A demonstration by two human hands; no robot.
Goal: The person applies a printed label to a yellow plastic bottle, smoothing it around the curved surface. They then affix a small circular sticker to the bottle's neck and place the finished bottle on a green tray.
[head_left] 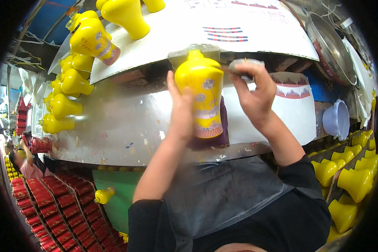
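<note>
1 grey table (130, 117); 1 yellow flowered bottle (206, 98), at the table's middle; 1 left hand (181, 109), gripping the bottle's left side; 1 right hand (254, 88), pinching 1 blurred thin tool (226, 68); step, apparently shoulder touch-up; next move likely needs steady support, light strokes

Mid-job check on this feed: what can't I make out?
All in the head view:
- Yellow bottle: underside faces away; the left hand covers part of its left side.
- Thin item in the right hand: blurred, partly behind fingers.
- Rightmost bottle at the top edge: mostly cut off by that edge.
- Co-worker, far left: too small to read the hands.
</note>
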